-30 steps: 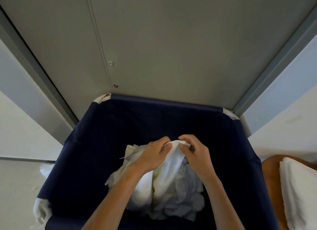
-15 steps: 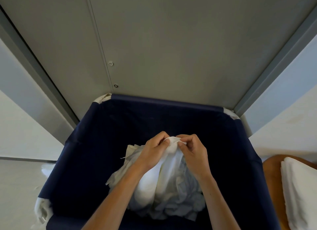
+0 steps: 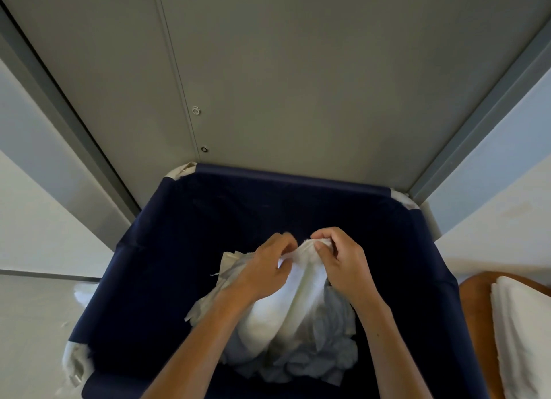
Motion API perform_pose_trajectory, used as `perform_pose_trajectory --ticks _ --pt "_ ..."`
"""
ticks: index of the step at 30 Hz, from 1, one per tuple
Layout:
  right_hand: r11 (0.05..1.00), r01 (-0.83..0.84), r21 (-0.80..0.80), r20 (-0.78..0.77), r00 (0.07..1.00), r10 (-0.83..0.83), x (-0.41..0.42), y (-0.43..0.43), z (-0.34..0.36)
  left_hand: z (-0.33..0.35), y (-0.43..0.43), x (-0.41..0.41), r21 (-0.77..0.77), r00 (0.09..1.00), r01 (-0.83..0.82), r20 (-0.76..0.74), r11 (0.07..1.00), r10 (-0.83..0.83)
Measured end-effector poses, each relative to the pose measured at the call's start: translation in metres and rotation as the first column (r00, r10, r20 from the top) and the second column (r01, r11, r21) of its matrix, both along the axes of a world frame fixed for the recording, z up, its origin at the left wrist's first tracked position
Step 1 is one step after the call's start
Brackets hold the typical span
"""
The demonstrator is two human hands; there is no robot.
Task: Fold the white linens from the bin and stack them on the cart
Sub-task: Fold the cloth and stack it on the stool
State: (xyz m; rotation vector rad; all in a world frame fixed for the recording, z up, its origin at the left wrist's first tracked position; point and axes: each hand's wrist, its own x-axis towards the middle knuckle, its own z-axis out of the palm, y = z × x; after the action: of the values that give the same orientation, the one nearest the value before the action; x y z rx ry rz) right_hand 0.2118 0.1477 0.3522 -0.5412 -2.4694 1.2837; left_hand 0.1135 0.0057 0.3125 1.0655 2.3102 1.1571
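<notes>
Both my hands are over the middle of the navy bin [image 3: 167, 264], close together and nearly touching. My left hand [image 3: 262, 270] has its fingers [image 3: 283, 245] curled over the top edge of a white linen [image 3: 298, 297], pinching it against the thumb. My right hand [image 3: 343, 267] does the same just to the right, its fingers [image 3: 326, 234] bent down and clamped on the same bunched edge. The linen hangs from that pinched edge in long soft folds between my forearms, and its lower end runs down into the crumpled pile [image 3: 313, 363] of pale linens lying at the bottom of the bin, toward its near side. A few loose corners of cloth stick out to the left of my left wrist. The bin's dark fabric walls rise all around the pile, with worn white corners showing at the far left, far right and near left. At the near right, outside the bin, a folded stack [image 3: 524, 333] of white linens lies on a brown rounded surface [image 3: 477, 309]. Beyond the bin stand grey panels [image 3: 298, 85], and pale floor [image 3: 29, 324] shows at the left.
</notes>
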Motion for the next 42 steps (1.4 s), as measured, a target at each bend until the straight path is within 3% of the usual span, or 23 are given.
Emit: perform_pose_trajectory --ticks 7,11,19,26,32,42 --pt "1.000 -0.001 0.020 0.003 1.000 0.001 0.003 0.005 0.009 -0.006 0.001 0.012 0.057 0.991 -0.129 -0.039 0.990 0.131" --pt "1.000 -0.025 0.017 -0.022 0.999 0.026 0.005 0.005 0.013 -0.008 0.002 0.012 0.094 0.984 -0.059 -0.160 0.994 0.074" --pt "0.996 -0.062 0.060 -0.046 0.997 0.064 0.008 0.012 0.014 -0.010 0.005 0.010 0.003 0.996 0.040 -0.075 0.999 -0.040" --pt "0.989 -0.147 0.034 0.191 0.972 0.138 0.011 0.028 0.014 -0.013 0.005 0.001 -0.024 0.998 0.049 -0.029 0.999 -0.049" --pt "0.964 -0.244 0.102 0.376 0.907 0.190 0.011 0.032 0.007 -0.011 0.005 -0.002 -0.042 0.993 0.085 -0.076 0.995 -0.088" --pt "0.963 -0.123 0.241 0.099 0.990 0.101 0.008 0.020 0.014 -0.015 0.012 0.012 -0.147 0.977 0.076 -0.184 0.986 -0.103"
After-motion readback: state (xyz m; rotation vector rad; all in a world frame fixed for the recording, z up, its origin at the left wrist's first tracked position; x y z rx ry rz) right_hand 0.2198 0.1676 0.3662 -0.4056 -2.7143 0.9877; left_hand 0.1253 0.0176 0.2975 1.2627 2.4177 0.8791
